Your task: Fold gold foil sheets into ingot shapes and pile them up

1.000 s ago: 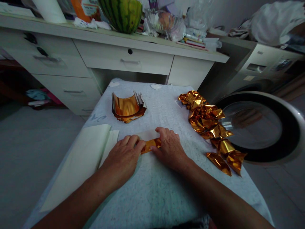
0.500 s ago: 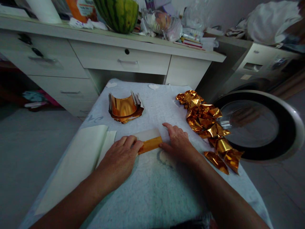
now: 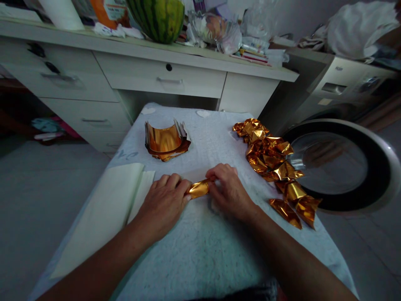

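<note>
A narrow rolled strip of gold foil paper (image 3: pixel 199 189) lies on the cloth-covered table between my hands. My left hand (image 3: pixel 167 198) presses its left end, thumb and fingers closed on it. At the other end, my right hand (image 3: pixel 227 188) pinches the strip between thumb and bent fingers. Beyond my left hand stands a curved stack of gold foil sheets (image 3: pixel 164 140). Folded gold foil pieces (image 3: pixel 266 152) lie in a heap along the table's right side. White paper sheets (image 3: pixel 103 209) are under and beside my left forearm.
The light blue cloth (image 3: pixel 200 242) covers the table. Behind it is a white desk (image 3: pixel 194 81) with drawers, bearing a watermelon (image 3: pixel 159 19), a glass bowl (image 3: pixel 213 27) and bags. An open washing machine door (image 3: pixel 380 167) stands close to the right edge.
The foil paper, half pale and half gold before, is now a narrower gold strip. My right hand has moved left and closed on its right end; the left hand stays about in place.
</note>
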{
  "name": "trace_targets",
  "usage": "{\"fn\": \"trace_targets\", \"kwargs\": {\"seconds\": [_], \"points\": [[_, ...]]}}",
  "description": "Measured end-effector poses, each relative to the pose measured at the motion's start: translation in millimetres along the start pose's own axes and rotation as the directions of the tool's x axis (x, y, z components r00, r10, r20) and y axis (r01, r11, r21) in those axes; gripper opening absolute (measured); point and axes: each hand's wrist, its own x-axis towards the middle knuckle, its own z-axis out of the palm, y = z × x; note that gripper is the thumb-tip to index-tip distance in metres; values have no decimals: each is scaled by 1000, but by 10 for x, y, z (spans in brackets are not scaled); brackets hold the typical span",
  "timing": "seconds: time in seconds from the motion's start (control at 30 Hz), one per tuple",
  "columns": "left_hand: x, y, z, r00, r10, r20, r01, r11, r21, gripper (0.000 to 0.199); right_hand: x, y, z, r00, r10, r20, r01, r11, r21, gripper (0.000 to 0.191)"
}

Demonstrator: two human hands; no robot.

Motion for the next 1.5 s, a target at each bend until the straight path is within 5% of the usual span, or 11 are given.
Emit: {"fn": "trace_targets", "kwargs": {"seconds": [0.1, 0.23, 0.7, 1.5], "points": [[15, 16, 23, 999, -35, -3, 35, 999, 22, 12, 11, -127, 106, 990, -74, 118, 68, 996, 56, 12], [16, -42, 49, 1000, -15, 23, 15, 1000, -10, 12, 28, -181, 219, 977, 13, 215, -10, 1000, -16, 14], [27, -188, -105, 980, 41, 194, 4, 974, -224, 21, 33, -335, 351, 979, 135, 153, -102, 974, -202, 51], [-6, -205, -37, 990, 29, 139, 8, 965, -263, 30, -3, 141, -82, 947, 260, 190, -231, 960, -159, 73]]}}
